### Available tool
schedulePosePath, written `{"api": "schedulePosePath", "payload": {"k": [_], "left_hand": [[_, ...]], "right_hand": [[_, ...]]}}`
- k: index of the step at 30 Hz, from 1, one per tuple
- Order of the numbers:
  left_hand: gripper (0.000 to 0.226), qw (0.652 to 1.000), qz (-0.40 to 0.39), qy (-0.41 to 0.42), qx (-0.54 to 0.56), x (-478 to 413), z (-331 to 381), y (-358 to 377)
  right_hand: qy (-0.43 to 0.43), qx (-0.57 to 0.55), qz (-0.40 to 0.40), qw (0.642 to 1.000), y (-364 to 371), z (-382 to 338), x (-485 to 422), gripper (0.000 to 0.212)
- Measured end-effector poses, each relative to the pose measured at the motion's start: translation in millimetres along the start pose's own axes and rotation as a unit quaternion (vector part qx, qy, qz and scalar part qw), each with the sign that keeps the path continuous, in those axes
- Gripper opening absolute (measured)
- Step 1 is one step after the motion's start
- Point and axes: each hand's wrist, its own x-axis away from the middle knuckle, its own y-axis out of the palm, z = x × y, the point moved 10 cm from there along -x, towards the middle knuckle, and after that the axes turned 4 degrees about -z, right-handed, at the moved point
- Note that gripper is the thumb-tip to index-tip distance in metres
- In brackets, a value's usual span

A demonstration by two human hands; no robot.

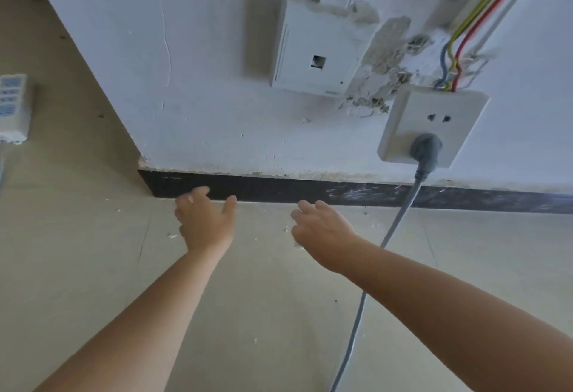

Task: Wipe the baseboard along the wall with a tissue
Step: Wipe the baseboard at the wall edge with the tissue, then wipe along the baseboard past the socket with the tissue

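Beige tile floor (93,267) runs up to a white wall (201,97), and the baseboard (279,188) is the black strip along the bottom of it, going from the corner on the left all the way off the right edge. From my feed both arms are stretched out toward it. Left hand (206,224) is open, fingers spread, with the fingertips (198,192) up against the baseboard close to the corner end; can't honestly tell if they're touching it or just in front. Right hand (322,230) is a bit further right and lower, over the floor just short of the baseboard, fingers relaxed and slightly bent, gripping nothing I can make out. The baseboard has whitish scuffs (356,194) to the right of the hands, and its top edge looks crumbly where the paint meets it. Little white crumbs (172,236) are scattered on the floor near both hands. Up on the wall there's a socket (434,125) with a grey plug (426,146) in it, and its cable (400,221) drops across the baseboard and passes behind the right forearm. Coloured wires (455,50) feed into the socket from above, next to a white box (316,53). Power strip (12,106) lies on the floor at far left.
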Motion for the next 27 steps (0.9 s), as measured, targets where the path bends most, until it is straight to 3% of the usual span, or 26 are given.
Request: {"api": "schedulePosePath", "payload": {"k": [3, 7, 11, 17, 23, 27], "left_hand": [[0.011, 0.987, -0.108, 0.114, -0.044, 18, 37, 38], [0.017, 0.971, -0.124, 0.190, -0.073, 36, 84, 57], [0.025, 0.971, -0.104, 0.187, -0.105, 34, 107, 62], [0.031, 0.960, -0.065, 0.202, -0.184, 40, 124, 61], [0.050, 0.938, -0.119, 0.147, -0.289, 64, 111, 66], [0.050, 0.946, -0.126, 0.082, -0.286, 87, 116, 60]], "right_hand": [[-0.024, -0.081, 0.058, 0.995, -21, -14, 38, 0.019], [-0.091, -0.113, 0.055, 0.988, -12, -23, 99, 0.021], [-0.145, -0.118, 0.011, 0.982, 17, -4, 158, 0.013], [-0.106, -0.060, -0.030, 0.992, 66, 76, 147, 0.011], [-0.169, -0.018, 0.055, 0.984, 54, 92, 60, 0.022], [-0.209, -0.015, 0.077, 0.975, 43, 76, 31, 0.017]]}}
